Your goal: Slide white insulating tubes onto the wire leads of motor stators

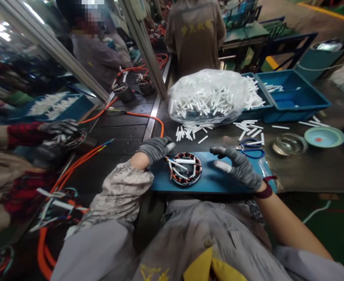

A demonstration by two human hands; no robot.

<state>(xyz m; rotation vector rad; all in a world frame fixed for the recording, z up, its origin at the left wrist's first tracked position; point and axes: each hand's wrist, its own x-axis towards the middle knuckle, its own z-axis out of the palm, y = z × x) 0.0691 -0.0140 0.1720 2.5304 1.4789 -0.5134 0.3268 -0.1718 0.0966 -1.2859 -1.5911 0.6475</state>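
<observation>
Partly hidden cable (162, 127), left hand (155, 150) in front

Factory assembly floor: workers in matching grey uniforms at benches, blue parts bins (295, 95), wound coils (186, 169), orange cables (161, 127).

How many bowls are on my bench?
2. A clear bowl sits to the right of your right hand, and a light blue bowl is just right of it. Others could be hidden behind the big plastic bag.
</observation>
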